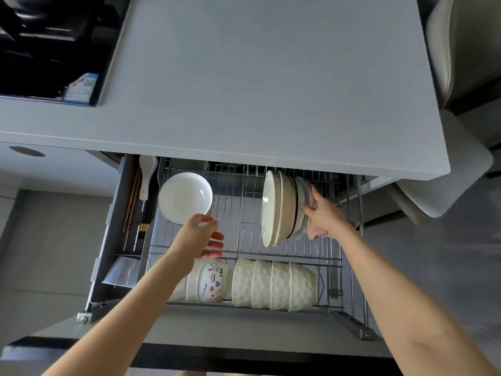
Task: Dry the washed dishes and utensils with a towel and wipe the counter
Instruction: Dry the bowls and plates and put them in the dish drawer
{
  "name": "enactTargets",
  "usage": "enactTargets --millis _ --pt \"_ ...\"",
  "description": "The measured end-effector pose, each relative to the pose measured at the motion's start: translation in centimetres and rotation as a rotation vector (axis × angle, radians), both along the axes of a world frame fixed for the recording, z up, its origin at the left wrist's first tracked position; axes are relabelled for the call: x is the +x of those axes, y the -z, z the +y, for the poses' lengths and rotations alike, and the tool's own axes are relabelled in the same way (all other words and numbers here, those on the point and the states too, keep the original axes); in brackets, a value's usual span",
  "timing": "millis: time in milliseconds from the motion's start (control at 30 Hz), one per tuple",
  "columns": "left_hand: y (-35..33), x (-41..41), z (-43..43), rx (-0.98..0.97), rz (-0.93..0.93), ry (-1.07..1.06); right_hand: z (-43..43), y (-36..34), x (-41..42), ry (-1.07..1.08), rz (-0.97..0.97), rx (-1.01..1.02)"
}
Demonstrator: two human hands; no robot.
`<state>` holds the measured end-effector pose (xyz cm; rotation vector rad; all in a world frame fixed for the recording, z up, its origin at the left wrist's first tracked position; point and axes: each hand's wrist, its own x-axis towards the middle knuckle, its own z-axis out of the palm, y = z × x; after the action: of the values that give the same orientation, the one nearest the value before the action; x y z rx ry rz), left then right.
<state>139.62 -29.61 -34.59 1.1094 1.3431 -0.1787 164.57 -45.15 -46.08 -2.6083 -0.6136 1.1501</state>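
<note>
A wire rack drawer (244, 256) is pulled out under the grey counter (257, 90). A white shallow dish (185, 196) leans at the rack's left. My left hand (202, 236) hovers at its lower rim with fingers loosely spread, holding nothing. On the right several white plates (279, 207) stand upright in a stack. My right hand (322, 213) grips the rightmost plate (302, 191), thumb in front and fingers behind. A pink towel (314, 232) is bunched under that palm.
White textured bowls (273, 284) and a cartoon-printed bowl (212, 280) lie on their sides in the front row. Chopsticks (132, 202), a white spoon (146, 175) and a clear container (122, 270) fill the left side compartment. A chair (461, 50) stands at the right.
</note>
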Motion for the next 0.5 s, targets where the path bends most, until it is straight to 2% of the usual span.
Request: enactTargets --millis 133,333,433,500 --pt "0.2 -0.5 0.4 -0.001 0.003 -0.015 -0.2 0.3 0.1 0.123 0.109 0.078" --pt "0.3 -1.0 0.4 0.004 0.007 -0.021 0.4 -0.6 -0.5 0.138 0.283 0.124" --pt "-0.1 -1.3 0.3 0.007 0.008 -0.013 0.6 -1.0 -0.9 0.138 0.252 0.12" --pt "-0.5 -1.6 0.4 0.015 0.0 -0.017 0.5 -1.7 -1.2 0.097 0.163 0.091"
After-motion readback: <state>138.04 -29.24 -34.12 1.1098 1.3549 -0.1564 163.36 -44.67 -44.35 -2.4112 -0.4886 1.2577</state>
